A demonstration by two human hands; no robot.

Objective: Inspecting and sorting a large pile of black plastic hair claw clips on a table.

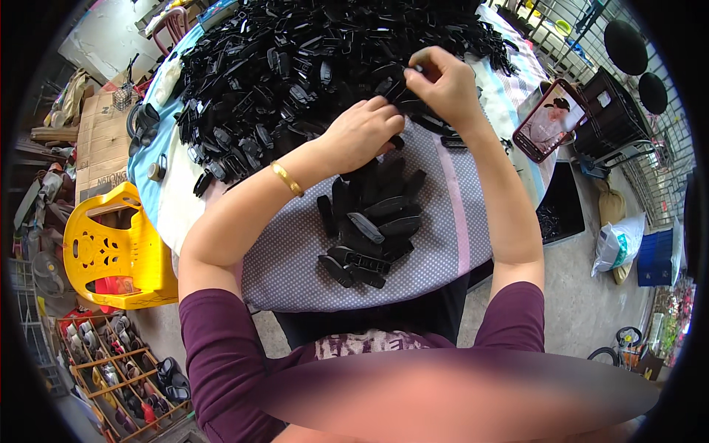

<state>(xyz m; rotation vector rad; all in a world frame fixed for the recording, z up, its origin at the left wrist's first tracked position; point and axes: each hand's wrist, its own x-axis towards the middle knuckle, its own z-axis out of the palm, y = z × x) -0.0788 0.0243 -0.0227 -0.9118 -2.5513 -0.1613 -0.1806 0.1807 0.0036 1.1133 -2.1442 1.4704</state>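
Observation:
A large heap of small black plastic pieces (273, 88), slim and rounded like buckle or strap parts, covers the far part of the cloth-covered table. My left hand (365, 133) reaches over its near edge, fingers curled around a black plastic piece (397, 142) that peeks out below them. Higher and to the right, my right hand (447, 85) pinches thumb against forefinger, with a small dark piece (419, 69) partly showing between them. Closer to me lies a smaller pile of similar black pieces (377, 221). A gold bangle (286, 179) circles my left wrist.
A phone (550, 120) with a lit screen stands at the table's right edge. Left of the table is a yellow plastic chair (111, 247), with a shoe rack (114, 369) below it. A black bin (559, 207) stands on the floor at right.

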